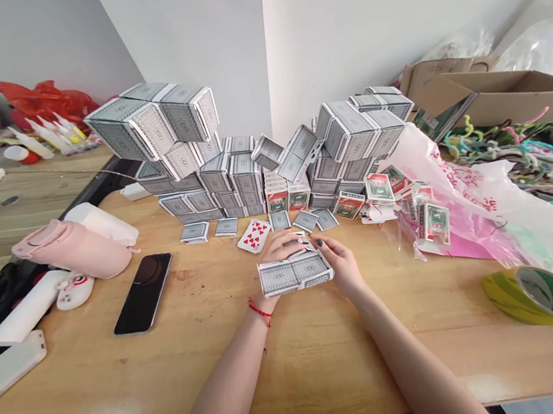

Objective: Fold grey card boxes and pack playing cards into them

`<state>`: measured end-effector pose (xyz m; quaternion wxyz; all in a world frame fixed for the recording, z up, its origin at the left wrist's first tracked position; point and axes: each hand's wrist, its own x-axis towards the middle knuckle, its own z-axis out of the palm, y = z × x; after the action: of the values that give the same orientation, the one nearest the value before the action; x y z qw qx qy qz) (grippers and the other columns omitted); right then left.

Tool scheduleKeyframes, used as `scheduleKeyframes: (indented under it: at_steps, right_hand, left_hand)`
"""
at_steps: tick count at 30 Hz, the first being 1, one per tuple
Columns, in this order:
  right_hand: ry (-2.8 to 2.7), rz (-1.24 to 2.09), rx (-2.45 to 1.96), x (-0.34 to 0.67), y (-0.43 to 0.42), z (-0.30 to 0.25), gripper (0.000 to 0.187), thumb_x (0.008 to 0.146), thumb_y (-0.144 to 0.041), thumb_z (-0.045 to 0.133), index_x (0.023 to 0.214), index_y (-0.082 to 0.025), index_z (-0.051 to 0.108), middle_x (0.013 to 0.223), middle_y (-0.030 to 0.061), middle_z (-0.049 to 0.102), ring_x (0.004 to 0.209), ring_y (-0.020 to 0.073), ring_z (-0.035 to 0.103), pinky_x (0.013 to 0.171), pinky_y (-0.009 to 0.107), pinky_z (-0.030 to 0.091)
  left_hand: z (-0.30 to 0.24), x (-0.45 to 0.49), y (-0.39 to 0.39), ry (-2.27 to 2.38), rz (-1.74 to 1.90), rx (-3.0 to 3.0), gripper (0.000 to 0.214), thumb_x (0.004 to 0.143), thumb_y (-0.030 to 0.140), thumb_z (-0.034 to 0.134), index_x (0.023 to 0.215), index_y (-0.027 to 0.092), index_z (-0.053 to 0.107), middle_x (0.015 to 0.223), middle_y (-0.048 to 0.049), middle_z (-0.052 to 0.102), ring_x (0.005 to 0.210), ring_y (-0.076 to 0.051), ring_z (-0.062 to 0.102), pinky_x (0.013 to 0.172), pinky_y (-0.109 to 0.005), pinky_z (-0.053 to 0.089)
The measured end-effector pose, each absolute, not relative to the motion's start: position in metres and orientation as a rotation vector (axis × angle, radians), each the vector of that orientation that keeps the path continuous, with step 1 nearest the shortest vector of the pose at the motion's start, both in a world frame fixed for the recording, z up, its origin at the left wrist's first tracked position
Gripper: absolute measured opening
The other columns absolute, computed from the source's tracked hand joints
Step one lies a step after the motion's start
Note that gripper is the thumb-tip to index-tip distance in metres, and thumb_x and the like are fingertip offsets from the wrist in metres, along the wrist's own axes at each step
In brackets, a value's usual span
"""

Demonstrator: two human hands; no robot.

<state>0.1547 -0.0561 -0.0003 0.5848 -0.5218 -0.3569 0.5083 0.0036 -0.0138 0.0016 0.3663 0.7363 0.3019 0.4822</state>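
A small box folded from playing cards (295, 272), grey patterned backs outward, is held above the wooden table in front of me. My left hand (278, 250) is closed around its far side, partly hidden behind it. At its right end, my right hand (342, 263) grips with thumb and fingers near the upper edge. White card edges show between the hands. A ten of hearts (254, 236) lies face up just beyond my left hand. Face-down cards (305, 219) and small piles of cards (194, 232) lie in a row behind it.
Stacked card boxes (195, 203) stand along the wall, with another stack (348, 131) at right. Card packs (379, 187) lie beside a plastic bag (476, 189). A phone (143, 294), pink bottle (72, 249) and tape roll (539, 295) flank my arms.
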Motion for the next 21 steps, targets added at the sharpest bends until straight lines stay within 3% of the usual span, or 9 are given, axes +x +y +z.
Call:
scheduleKeyframes:
  at_steps: [2, 4, 8, 11, 15, 21]
  right_hand:
    - [-0.719, 1.458, -1.16, 0.156, -0.056, 0.0, 0.042, 0.069, -0.05, 0.058, 0.091, -0.015, 0.065, 0.078, 0.0087, 0.069, 0.075, 0.023, 0.063, 0.06, 0.03, 0.046]
    - [-0.656, 1.611, -1.116, 0.158, -0.056, -0.001, 0.039, 0.067, -0.049, 0.061, 0.084, -0.014, 0.065, 0.073, 0.0081, 0.068, 0.067, 0.0217, 0.063, 0.054, 0.028, 0.045]
    - [-0.617, 1.706, -1.095, 0.163, -0.057, -0.002, 0.028, 0.067, -0.042, 0.064, 0.078, -0.016, 0.063, 0.072, 0.0059, 0.068, 0.062, 0.0193, 0.063, 0.056, 0.029, 0.046]
    - [-0.631, 1.697, -1.087, 0.163, -0.057, -0.001, 0.029, 0.065, -0.041, 0.066, 0.077, -0.015, 0.064, 0.071, 0.0061, 0.068, 0.061, 0.0189, 0.063, 0.058, 0.03, 0.047]
    - [-0.614, 1.638, -1.066, 0.159, -0.056, -0.001, 0.032, 0.06, -0.041, 0.07, 0.079, -0.016, 0.065, 0.069, 0.005, 0.068, 0.06, 0.0189, 0.062, 0.056, 0.03, 0.046]
    - [-0.574, 1.547, -1.09, 0.156, -0.057, -0.002, 0.033, 0.056, -0.042, 0.072, 0.075, -0.016, 0.066, 0.059, 0.0027, 0.065, 0.051, 0.0161, 0.058, 0.05, 0.028, 0.044]
  left_hand:
    - [0.0, 0.004, -0.014, 0.772, 1.238, 1.95, 0.017, 0.077, 0.032, 0.055, 0.088, 0.026, 0.067, 0.11, -0.0051, 0.059, 0.12, -0.021, 0.038, 0.102, -0.045, 0.028]
    - [0.0, 0.004, -0.015, 0.769, 1.207, 1.999, 0.018, 0.077, 0.032, 0.055, 0.091, 0.028, 0.067, 0.12, -0.0043, 0.054, 0.125, -0.022, 0.031, 0.103, -0.047, 0.025]
    - [0.004, 0.006, -0.018, 0.801, 1.108, 2.068, 0.026, 0.079, 0.031, 0.052, 0.103, 0.03, 0.062, 0.137, -0.0013, 0.036, 0.13, -0.023, 0.02, 0.106, -0.047, 0.017]
    - [0.007, 0.009, -0.021, 0.845, 1.086, 1.983, 0.042, 0.078, 0.033, 0.053, 0.119, 0.03, 0.049, 0.14, -0.0027, 0.03, 0.131, -0.024, 0.02, 0.107, -0.044, 0.016]
    - [0.011, 0.014, -0.025, 0.87, 1.052, 1.599, 0.057, 0.072, 0.036, 0.058, 0.126, 0.027, 0.041, 0.135, -0.0063, 0.038, 0.125, -0.023, 0.033, 0.101, -0.036, 0.031]
    - [0.002, 0.015, -0.018, 0.778, 1.005, 1.145, 0.048, 0.082, 0.047, 0.038, 0.119, 0.019, 0.047, 0.11, -0.0105, 0.059, 0.098, -0.02, 0.057, 0.081, -0.033, 0.046]
